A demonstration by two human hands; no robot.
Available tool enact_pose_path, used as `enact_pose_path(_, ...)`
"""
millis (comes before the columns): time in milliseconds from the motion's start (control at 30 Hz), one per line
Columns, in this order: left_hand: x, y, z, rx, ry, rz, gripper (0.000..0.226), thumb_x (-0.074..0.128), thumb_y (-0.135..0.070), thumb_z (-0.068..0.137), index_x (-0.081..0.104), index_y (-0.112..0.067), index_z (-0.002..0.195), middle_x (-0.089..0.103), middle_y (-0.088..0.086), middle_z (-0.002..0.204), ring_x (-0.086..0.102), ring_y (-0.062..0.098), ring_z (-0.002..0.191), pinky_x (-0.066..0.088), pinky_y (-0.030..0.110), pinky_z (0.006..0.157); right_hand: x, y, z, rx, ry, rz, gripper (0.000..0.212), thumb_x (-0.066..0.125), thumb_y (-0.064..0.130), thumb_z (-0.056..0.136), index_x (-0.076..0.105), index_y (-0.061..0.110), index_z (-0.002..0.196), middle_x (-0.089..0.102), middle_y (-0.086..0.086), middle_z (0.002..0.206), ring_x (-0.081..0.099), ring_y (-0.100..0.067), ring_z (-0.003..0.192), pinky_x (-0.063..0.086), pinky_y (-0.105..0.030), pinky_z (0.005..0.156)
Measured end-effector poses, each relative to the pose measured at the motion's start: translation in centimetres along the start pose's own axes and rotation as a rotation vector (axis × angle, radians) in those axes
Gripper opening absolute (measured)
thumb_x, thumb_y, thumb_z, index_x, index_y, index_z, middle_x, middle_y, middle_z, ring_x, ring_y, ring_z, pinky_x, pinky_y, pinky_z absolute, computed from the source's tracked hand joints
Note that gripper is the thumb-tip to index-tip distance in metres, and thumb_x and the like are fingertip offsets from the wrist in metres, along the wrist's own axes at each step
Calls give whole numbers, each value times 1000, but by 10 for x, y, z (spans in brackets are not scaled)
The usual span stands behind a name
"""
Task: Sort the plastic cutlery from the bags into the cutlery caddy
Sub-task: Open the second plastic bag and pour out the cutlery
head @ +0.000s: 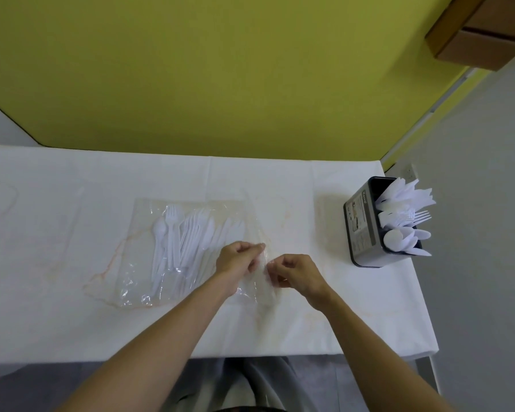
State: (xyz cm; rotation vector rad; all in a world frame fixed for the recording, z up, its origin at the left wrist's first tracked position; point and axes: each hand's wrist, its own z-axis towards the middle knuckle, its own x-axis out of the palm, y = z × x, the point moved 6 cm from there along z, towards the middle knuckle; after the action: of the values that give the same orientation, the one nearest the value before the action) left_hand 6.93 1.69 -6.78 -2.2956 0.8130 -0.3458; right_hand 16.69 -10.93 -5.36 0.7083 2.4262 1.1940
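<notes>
- Both hands pinch the film at the right end of the clear plastic bag: left hand and right hand, fingers curled on it.
- The bag lies in the middle of the table, with white cutlery inside.
- The step seems to be opening the bag; next, pull the film apart and reach in.
- The cutlery caddy stands at the right edge, partly filled; its label is unreadable.

At our table, the bag with cutlery in it lies left of centre, our left hand and right hand side by side pinching its right edge, while the caddy stands well apart near the table's right edge, the wall behind.
</notes>
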Motion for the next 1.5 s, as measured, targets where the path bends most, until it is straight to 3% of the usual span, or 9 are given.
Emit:
enact_pose_path(133, 11, 14, -15, -39, 137, 199, 32, 85, -37, 67, 69, -9, 72, 74, 10, 76, 69, 22, 67, 59, 32, 79, -3, -2, 0, 11, -10, -27, 9, 71, 8, 86, 73, 0, 90, 75, -12, 81, 74, -23, 77, 60, -31, 80)
enact_pose_path(233, 8, 18, -20, 57, 39, 244, 24, 78, -24, 80, 70, -1, 80, 75, 13, 83, 75, 26, 77, 61, 39, 79, -6, -4, -1, 34, -4, -197, 11, 77, 13, 80, 76, 6, 89, 76, -15, 84, 73, -21, 74, 61, -37, 84)
enact_pose_path(400, 11, 26, -25, 151, -55, 372, 16, 65, -12, 88, 61, -1, 77, 75, 9, 79, 74, 18, 67, 60, 37, 78, -4, 1, -1, -7, -15, -417, 17, 65, 6, 74, 79, 15, 80, 73, -15, 68, 64, -17, 57, 61, -51, 70)
enact_pose_path(633, 6, 23, -19, 150, -56, 390, 22, 52, -4, 90, 61, -12, 71, 73, 2, 74, 68, 16, 63, 59, 37, 83, 10, 11, -5, -120, -106, -552, 26, 56, 0, 78, 77, 13, 84, 70, -2, 65, 67, -17, 64, 59, -34, 69)
enact_pose_path(900, 1, 28, -22, 82, 43, 490, 5, 69, -22, 80, 71, -21, 76, 71, -4, 73, 67, 12, 73, 56, 27, 77, 0, 5, -4, -10, -92, -304, 15, 68, -1, 79, 74, 3, 92, 75, -17, 82, 74, -31, 77, 62, -40, 79)
enact_pose_path(1033, 7, 25, -29, 163, 9, 562, 21, 64, -23, 85, 69, -24, 65, 65, -8, 61, 61, 8, 63, 46, 11, 59, 1, 8, -4, 1, -6, -486, 24, 68, 3, 80, 72, 14, 100, 77, -9, 89, 70, -17, 74, 60, -34, 79)
enact_pose_path(1167, 13, 27, -34, 200, -41, 550, 26, 59, -21, 86, 67, -19, 62, 67, -2, 63, 59, 12, 63, 45, 21, 62, 5, 3, -3, 27, -3, -522, 28, 60, 0, 78, 71, 18, 95, 74, -14, 74, 63, -18, 58, 60, -52, 74)
enact_pose_path(1333, 15, 28, -30, 228, 41, 658, 20, 50, -17, 93, 67, -14, 84, 65, -3, 73, 57, 14, 68, 42, 19, 58, 4, 2, -7, -20, -2, -484, 25, 64, 2, 78, 74, 11, 99, 75, -13, 73, 71, -29, 71, 60, -49, 77)
enact_pose_path(1500, 13, 29, -26, 230, 76, 715, 21, 47, -17, 95, 63, -19, 81, 62, -4, 75, 53, 16, 70, 39, 19, 56, 11, 2, -9, -59, 8, -518, 26, 61, 4, 79, 76, 14, 98, 73, -10, 67, 70, -28, 70, 60, -49, 73)
